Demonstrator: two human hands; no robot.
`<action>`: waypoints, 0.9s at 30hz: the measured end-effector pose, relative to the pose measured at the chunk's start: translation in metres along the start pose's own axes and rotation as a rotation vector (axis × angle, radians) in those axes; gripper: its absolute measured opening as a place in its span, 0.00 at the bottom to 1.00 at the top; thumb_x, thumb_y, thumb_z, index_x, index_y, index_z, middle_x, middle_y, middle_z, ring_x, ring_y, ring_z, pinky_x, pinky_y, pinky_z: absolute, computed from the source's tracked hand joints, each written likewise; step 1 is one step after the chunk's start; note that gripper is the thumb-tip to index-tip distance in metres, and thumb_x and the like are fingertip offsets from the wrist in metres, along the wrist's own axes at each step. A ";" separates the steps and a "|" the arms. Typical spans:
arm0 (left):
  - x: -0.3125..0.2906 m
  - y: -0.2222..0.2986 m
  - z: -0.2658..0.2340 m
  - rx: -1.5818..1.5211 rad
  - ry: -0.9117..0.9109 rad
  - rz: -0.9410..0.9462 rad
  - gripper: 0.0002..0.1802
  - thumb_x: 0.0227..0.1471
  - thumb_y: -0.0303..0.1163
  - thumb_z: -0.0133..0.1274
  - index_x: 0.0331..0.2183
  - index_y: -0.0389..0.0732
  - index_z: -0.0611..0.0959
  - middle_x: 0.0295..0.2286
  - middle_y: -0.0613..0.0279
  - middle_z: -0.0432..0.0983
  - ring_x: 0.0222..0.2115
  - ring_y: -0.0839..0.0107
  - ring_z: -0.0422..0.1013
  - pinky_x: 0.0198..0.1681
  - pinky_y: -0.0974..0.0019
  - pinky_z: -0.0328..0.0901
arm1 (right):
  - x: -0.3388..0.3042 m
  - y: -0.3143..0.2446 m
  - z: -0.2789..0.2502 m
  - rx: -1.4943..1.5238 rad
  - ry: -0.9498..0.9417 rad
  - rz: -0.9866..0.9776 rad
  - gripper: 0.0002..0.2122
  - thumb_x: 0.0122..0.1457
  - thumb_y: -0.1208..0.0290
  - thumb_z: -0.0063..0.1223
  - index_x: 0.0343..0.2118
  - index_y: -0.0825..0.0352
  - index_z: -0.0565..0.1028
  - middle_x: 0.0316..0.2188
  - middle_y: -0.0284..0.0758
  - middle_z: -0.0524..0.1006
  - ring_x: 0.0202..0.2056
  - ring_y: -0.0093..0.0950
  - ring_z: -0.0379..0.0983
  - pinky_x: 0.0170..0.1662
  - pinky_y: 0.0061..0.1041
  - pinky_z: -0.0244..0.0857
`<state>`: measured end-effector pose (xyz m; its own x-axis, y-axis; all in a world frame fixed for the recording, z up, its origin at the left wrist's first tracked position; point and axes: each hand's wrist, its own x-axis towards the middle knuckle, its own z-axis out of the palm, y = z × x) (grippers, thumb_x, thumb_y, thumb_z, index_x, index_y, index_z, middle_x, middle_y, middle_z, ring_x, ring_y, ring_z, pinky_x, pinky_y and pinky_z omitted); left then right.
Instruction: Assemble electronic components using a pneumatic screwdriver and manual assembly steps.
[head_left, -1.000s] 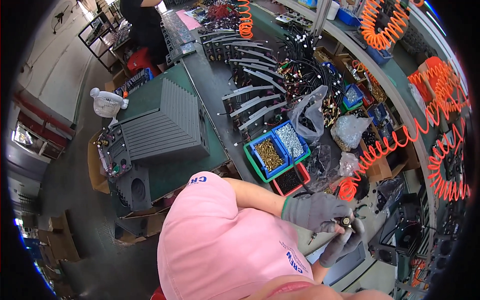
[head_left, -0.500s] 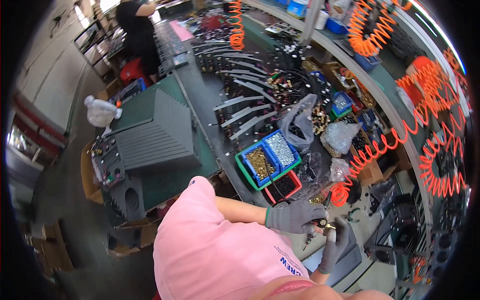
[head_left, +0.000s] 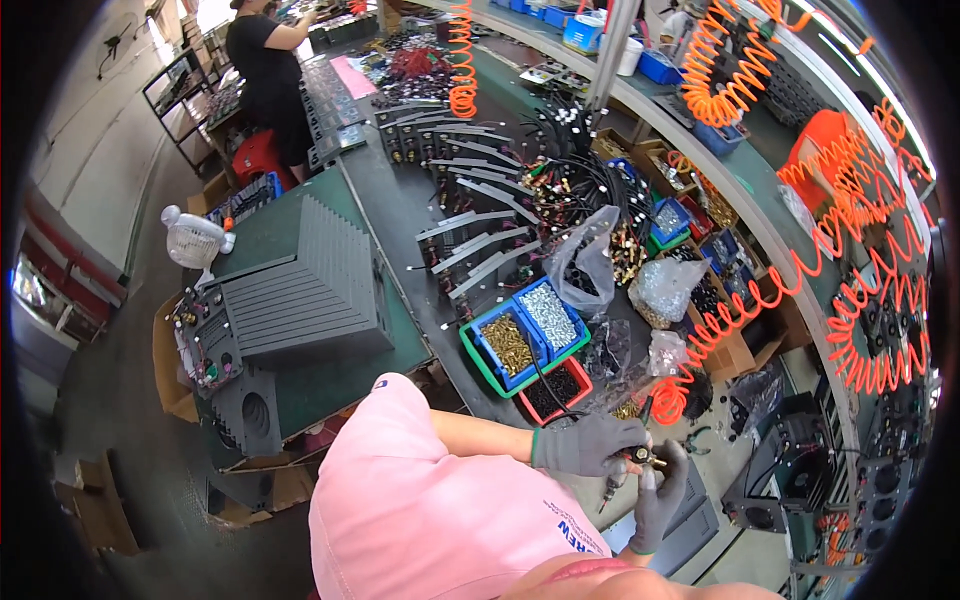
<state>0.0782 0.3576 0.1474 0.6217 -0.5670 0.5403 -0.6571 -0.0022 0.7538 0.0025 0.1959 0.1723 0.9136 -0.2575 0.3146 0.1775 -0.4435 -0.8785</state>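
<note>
My left hand (head_left: 592, 446), in a grey glove with fingertips bare, is closed round a small black part (head_left: 641, 455) with a round brass-coloured piece on it. From the right, my right hand (head_left: 660, 500), gloved the same way, pinches at a thin brass-coloured end (head_left: 657, 462) of that part. The fingers hide much of it. Just below the left hand, a slim piece with a metal tip (head_left: 608, 490) points down; whether it is held or hanging, I cannot make out. A black cable runs to the left hand past the red bin (head_left: 556, 392) of black screws.
Blue bins of brass (head_left: 506, 343) and silver screws (head_left: 549, 318) stand beyond my left hand. Stacked grey panels (head_left: 310, 290) fill the left bench. Pliers (head_left: 697, 440) lie right of my hands. An orange coiled hose (head_left: 670, 398) hangs close by. A co-worker (head_left: 265, 75) stands far left.
My view has shifted slightly. Both hands stay together at the small black part, and the right fingers have closed in nearer to its brass-coloured end.
</note>
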 end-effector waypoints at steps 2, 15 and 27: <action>-0.001 0.003 0.000 0.017 0.009 -0.061 0.21 0.49 0.48 0.53 0.37 0.43 0.72 0.29 0.56 0.68 0.29 0.54 0.69 0.30 0.57 0.63 | 0.002 -0.001 -0.005 0.068 -0.013 0.077 0.14 0.52 0.69 0.50 0.38 0.74 0.71 0.31 0.37 0.74 0.34 0.26 0.69 0.41 0.26 0.62; -0.008 -0.001 -0.001 -0.030 0.081 0.020 0.21 0.48 0.48 0.54 0.37 0.42 0.72 0.30 0.57 0.70 0.29 0.54 0.70 0.30 0.58 0.63 | 0.005 0.001 -0.007 -0.032 -0.215 0.089 0.16 0.53 0.66 0.50 0.39 0.74 0.71 0.32 0.37 0.73 0.36 0.27 0.69 0.43 0.26 0.62; -0.021 0.009 0.001 -0.061 0.148 0.038 0.23 0.49 0.51 0.52 0.36 0.41 0.74 0.29 0.58 0.70 0.29 0.56 0.70 0.31 0.59 0.63 | -0.006 -0.023 0.005 0.028 -0.062 0.000 0.20 0.56 0.56 0.50 0.35 0.73 0.72 0.29 0.34 0.72 0.33 0.23 0.67 0.39 0.23 0.61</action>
<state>0.0585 0.3685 0.1422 0.6560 -0.4381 0.6146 -0.6571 0.0693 0.7507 -0.0055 0.2118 0.1892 0.9345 -0.2033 0.2920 0.1866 -0.4188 -0.8887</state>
